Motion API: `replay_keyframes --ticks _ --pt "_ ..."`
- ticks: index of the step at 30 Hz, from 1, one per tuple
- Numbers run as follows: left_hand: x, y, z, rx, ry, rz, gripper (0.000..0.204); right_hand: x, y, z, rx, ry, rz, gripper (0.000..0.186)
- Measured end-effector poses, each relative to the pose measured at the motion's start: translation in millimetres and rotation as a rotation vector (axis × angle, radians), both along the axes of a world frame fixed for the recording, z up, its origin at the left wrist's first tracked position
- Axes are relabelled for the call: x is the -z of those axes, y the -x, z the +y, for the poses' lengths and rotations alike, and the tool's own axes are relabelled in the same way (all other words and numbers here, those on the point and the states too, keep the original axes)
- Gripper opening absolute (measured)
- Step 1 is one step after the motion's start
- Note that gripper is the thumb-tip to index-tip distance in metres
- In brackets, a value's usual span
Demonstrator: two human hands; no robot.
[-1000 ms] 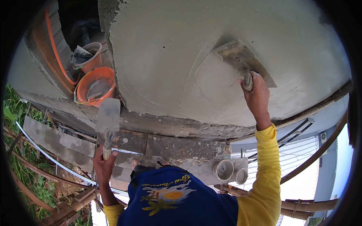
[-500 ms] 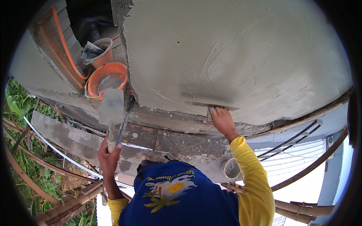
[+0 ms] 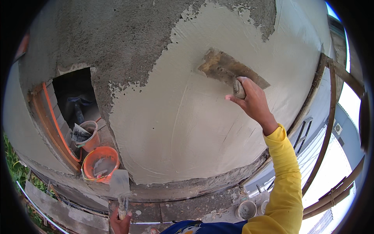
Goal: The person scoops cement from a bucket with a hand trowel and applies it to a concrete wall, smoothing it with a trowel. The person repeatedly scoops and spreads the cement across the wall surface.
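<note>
My right hand (image 3: pixel 255 102) grips the handle of a plastering trowel (image 3: pixel 230 67), its broad, mortar-stained blade up by the smooth grey plaster (image 3: pixel 175 121) on the wall. Whether the whole blade touches the wall, I cannot tell. Low on the left, my left hand (image 3: pixel 121 224) is wrapped round the light handle of a small square-bladed trowel (image 3: pixel 119 183). That blade points up, and the orange bucket (image 3: pixel 102 150) with wet grey mix stands just to its left. Rough, darker render (image 3: pixel 117 35) covers the wall above and left of the smooth coat.
A paler bucket (image 3: pixel 92 143) with a flat sheet sticking out stands by a dark wall opening (image 3: pixel 74 97). Stained planks (image 3: pixel 179 211) run below the wall, with a small mortar bucket (image 3: pixel 239 211) at right. Curved scaffold poles (image 3: pixel 323 144) flank the right side.
My right hand has raised its trowel from the wall's lower edge to high on the plaster. The view has tilted up, showing more rough render; my left hand keeps its trowel.
</note>
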State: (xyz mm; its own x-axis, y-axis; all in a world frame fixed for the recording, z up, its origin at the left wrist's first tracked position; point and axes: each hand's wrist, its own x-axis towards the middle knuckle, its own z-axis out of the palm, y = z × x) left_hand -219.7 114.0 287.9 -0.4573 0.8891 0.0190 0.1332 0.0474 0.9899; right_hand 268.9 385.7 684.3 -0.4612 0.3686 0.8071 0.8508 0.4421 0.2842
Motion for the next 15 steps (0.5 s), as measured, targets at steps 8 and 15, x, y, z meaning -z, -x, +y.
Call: replay_keyframes --ticks 8,15 --pt "-75.1 -18.7 17.5 0.057 0.388 0.318 0.064 -224.3 -73.0 -8.7 -0.143 -0.125 0.582 0.076" --pt "-64.1 -0.2 31.0 0.038 0.295 0.428 0.060 -192.4 -0.2 19.6 -0.242 0.202 0.322 0.062"
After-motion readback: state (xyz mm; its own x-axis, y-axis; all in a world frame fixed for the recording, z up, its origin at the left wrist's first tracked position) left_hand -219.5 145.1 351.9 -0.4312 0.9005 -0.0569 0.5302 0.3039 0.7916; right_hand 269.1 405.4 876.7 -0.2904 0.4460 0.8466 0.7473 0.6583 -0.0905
